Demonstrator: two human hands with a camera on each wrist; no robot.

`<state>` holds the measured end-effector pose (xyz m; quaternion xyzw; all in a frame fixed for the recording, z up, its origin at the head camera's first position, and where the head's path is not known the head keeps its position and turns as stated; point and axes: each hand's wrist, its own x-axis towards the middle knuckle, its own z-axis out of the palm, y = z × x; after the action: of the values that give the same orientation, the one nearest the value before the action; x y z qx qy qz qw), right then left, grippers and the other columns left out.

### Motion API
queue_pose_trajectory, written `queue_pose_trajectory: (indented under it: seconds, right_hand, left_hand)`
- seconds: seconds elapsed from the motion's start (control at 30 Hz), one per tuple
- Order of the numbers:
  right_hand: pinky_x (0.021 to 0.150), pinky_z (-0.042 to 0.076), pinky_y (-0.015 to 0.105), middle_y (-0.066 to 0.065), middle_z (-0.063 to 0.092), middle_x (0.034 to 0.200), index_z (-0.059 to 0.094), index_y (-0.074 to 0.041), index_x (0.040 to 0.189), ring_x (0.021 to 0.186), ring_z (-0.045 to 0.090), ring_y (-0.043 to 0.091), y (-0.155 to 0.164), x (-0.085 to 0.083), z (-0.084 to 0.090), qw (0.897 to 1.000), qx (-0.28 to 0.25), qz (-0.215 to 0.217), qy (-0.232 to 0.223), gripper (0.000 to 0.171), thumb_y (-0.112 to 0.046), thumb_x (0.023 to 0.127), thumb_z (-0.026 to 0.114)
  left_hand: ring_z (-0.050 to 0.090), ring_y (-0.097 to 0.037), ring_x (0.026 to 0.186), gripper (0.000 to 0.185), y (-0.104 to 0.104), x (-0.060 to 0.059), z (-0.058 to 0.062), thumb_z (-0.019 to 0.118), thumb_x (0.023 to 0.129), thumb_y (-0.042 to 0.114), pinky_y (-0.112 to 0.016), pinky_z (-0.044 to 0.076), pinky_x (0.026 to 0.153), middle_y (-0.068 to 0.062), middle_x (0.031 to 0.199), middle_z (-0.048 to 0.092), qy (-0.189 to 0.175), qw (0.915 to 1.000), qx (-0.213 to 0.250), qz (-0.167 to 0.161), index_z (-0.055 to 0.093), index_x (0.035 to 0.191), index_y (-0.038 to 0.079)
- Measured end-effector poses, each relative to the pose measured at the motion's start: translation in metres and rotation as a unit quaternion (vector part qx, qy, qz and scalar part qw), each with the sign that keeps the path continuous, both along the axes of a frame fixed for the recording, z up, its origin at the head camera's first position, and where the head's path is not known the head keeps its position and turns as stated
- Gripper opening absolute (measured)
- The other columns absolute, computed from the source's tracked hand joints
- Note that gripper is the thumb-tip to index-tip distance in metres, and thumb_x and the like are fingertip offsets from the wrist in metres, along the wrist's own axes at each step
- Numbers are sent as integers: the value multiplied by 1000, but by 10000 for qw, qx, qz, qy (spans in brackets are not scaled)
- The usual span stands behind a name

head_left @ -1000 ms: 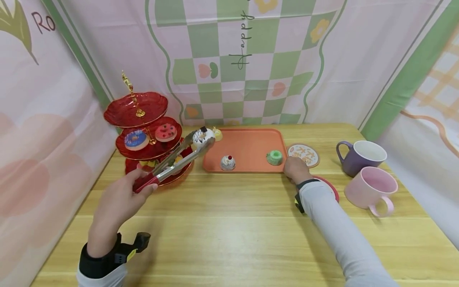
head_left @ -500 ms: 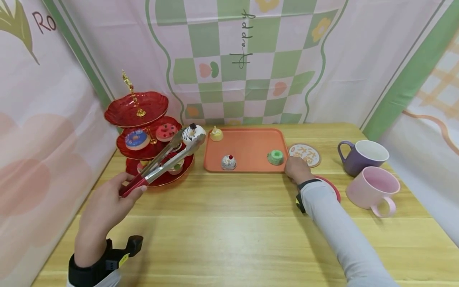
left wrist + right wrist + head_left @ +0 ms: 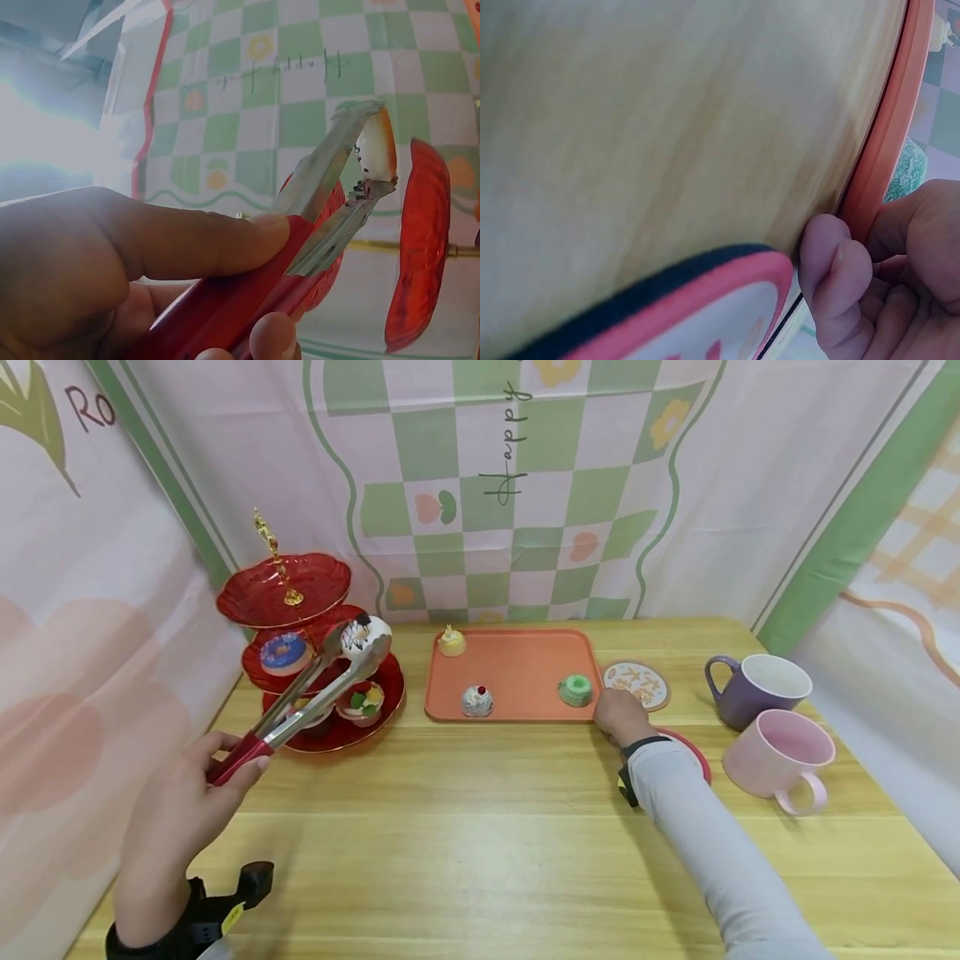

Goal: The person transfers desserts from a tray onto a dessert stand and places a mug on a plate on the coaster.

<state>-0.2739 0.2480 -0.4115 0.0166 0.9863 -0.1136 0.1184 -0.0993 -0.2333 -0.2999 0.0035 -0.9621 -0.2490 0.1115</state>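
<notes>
I see my left hand (image 3: 176,814) gripping the red handles of a pair of tongs (image 3: 300,710), thumb laid along the top arm and fingers curled beneath, as the left wrist view shows. The metal tips are squeezed on a white doughnut with dark drizzle (image 3: 365,637). That doughnut hangs in the air at the right edge of the middle tier of the red three-tier stand (image 3: 285,585), just above the bottom tier. I cannot tell whether it touches the middle plate.

On the middle tier sits a blue-iced doughnut (image 3: 283,652). The bottom tier carries a small tart with green and yellow pieces (image 3: 362,702), partly crossed by the tongs.

My right hand (image 3: 619,715) rests on the bench (image 3: 480,843) at the near right corner of the orange tray (image 3: 517,664). In the right wrist view its fingers are curled in, a knuckle against the tray's rim, and I see nothing held in them. A red-rimmed coaster (image 3: 693,756) lies just beside the wrist, mostly under the sleeve.

On the tray stand a white cupcake with a red cherry (image 3: 477,700), a green ring cake (image 3: 575,690) and a small yellow cake (image 3: 452,642) at the far left corner. A round patterned coaster (image 3: 637,683) lies just right of the tray. Farther right stand a purple mug (image 3: 756,690) and a pink mug (image 3: 780,753), close together.
</notes>
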Motion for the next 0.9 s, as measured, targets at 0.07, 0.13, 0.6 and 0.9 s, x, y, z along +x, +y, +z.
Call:
queue_pose_trajectory:
  seconds: [0.07, 0.13, 0.6, 0.9]
  right_hand:
    - [63, 47, 37, 23, 58, 91, 59, 3, 82, 71, 57, 30, 0, 0, 0, 10000, -1, -7, -20, 19, 0, 89, 41]
    - [57, 46, 35, 23, 58, 90, 59, 4, 82, 72, 56, 30, -1, 0, 1, 10000, -10, -17, -49, 19, 0, 90, 41]
    - [61, 47, 37, 20, 58, 83, 59, 3, 78, 68, 55, 28, 0, 2, 0, 10000, 21, 48, 43, 21, 1, 88, 41]
    - [68, 48, 40, 20, 58, 82, 60, 3, 77, 69, 56, 29, -1, 1, 0, 9998, 58, 105, 139, 21, 1, 87, 42]
  left_hand:
    - [46, -20, 52, 42, -3, 2, -1, 63, 88, 34, -34, 36, 44, -9, 70, 56, -118, 9999, 3, 100, 54, 107, -2]
    - [46, -20, 53, 44, -7, 3, -2, 63, 88, 36, -34, 36, 45, -9, 71, 56, -216, 9996, 17, 170, 54, 108, -2]
    - [45, -20, 53, 49, -15, 4, -3, 61, 88, 42, -33, 35, 45, -9, 72, 54, -464, 9984, -132, 296, 52, 109, -2]
    - [45, -20, 54, 47, -26, 12, -3, 59, 89, 42, -33, 34, 45, -8, 71, 55, -648, 9965, -119, 512, 50, 109, 0]
